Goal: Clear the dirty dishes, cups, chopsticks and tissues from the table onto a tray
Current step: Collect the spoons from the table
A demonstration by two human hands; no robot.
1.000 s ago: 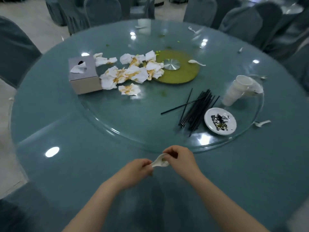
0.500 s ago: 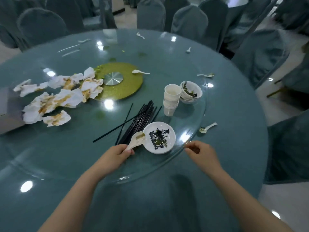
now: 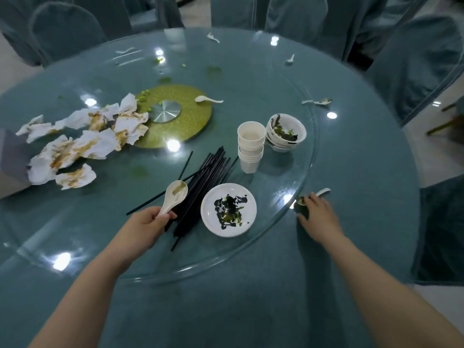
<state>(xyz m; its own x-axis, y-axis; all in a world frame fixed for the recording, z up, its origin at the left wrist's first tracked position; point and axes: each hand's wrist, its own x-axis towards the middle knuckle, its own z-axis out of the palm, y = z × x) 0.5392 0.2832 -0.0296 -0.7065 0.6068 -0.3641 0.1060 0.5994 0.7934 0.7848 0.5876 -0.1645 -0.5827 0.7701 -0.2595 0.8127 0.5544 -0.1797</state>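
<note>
My left hand [image 3: 147, 226] grips the handle of a dirty white spoon [image 3: 175, 195], its bowl raised over a pile of black chopsticks [image 3: 206, 179]. A white plate [image 3: 229, 209] smeared with dark scraps lies right of the chopsticks. My right hand [image 3: 319, 217] rests on the tablecloth with fingers spread, touching a second white spoon [image 3: 316, 194] just outside the glass turntable's rim [image 3: 310, 169]. Stacked paper cups [image 3: 251, 146] and stacked dirty bowls [image 3: 286, 133] stand behind the plate. Stained tissues [image 3: 80, 144] are heaped at the left. No tray is in view.
A grey tissue box [image 3: 11, 156] sits at the left edge. More white spoons lie by the green hub [image 3: 208, 99], at the right [image 3: 319, 102] and at the far side [image 3: 213, 37]. Covered chairs [image 3: 414, 61] ring the round table.
The spoon passed into my left hand alone and moved up over the chopsticks. My right hand let go and reached right to the spoon beyond the turntable rim. The view swung right.
</note>
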